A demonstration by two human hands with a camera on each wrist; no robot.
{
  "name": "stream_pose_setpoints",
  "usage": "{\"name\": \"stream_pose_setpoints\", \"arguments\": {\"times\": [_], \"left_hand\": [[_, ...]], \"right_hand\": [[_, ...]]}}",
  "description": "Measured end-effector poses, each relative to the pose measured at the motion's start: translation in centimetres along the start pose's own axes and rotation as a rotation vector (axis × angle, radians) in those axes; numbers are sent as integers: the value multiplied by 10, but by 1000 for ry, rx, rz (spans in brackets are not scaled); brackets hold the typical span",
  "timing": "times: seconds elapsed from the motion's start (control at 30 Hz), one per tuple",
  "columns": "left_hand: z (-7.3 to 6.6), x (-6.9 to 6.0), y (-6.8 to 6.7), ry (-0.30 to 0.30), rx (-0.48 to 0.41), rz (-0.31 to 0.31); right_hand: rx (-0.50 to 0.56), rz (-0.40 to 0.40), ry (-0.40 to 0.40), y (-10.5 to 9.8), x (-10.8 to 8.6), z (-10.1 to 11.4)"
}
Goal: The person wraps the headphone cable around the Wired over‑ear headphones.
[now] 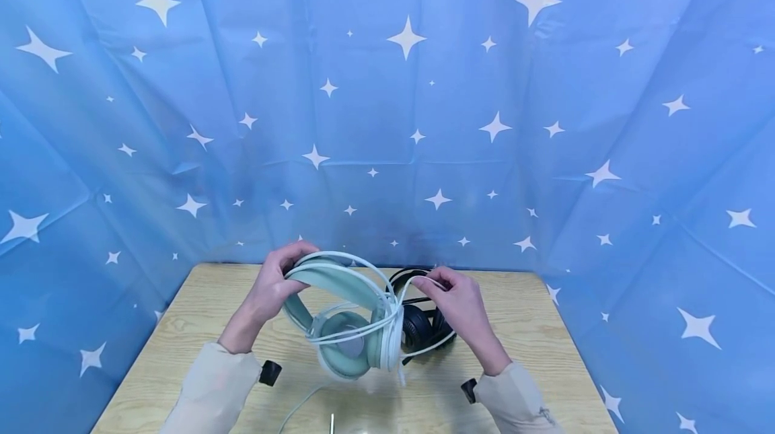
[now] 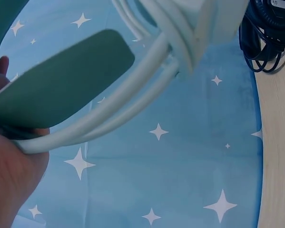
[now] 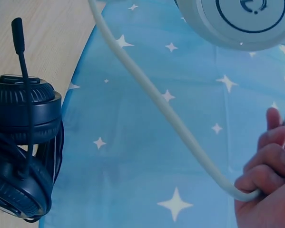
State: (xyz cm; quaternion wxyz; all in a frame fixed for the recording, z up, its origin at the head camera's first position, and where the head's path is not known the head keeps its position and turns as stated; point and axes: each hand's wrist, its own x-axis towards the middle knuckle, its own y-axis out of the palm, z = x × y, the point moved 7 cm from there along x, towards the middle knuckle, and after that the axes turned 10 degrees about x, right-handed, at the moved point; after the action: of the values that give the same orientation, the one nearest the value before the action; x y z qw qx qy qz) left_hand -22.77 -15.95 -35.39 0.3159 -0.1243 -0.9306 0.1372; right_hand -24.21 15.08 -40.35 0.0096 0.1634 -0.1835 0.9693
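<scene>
A pair of pale green and white headphones [image 1: 344,353] is held up over the table. My left hand [image 1: 269,287] grips its headband at the left; in the left wrist view that hand [image 2: 14,173] wraps the band beside two white outer tubes. White cable is looped around the headband and one ear cup. On the right, my right hand [image 1: 458,301] pinches a length of this cable. The right wrist view shows the cable [image 3: 163,107] running into the curled fingers, with the white ear cup [image 3: 251,23] above.
Behind the held pair, a black headset [image 1: 418,326] with a boom microphone [image 3: 18,35] lies on the wooden table [image 1: 521,333]. A thin pale cable [image 1: 297,409] trails toward the front. Blue star-patterned curtain [image 1: 363,118] surrounds the back and sides.
</scene>
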Motion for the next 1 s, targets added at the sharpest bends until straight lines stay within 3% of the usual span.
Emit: {"name": "stream_pose_setpoints", "arguments": {"times": [0.13,0.4,0.63,0.77,1.0], "left_hand": [[0,2,4,9,-76,59],[-2,1,11,90,-563,79],[0,-4,16,171,-774,90],[4,-4,17,182,-883,75],[19,-6,12,81,-934,-53]], "right_hand": [[-6,37,1,8,3,3],[130,323,125,37,6,-19],[494,572,294,57,-12,-34],[569,588,342,56,-19,-39],[530,510,398,53,-21,-56]]}}
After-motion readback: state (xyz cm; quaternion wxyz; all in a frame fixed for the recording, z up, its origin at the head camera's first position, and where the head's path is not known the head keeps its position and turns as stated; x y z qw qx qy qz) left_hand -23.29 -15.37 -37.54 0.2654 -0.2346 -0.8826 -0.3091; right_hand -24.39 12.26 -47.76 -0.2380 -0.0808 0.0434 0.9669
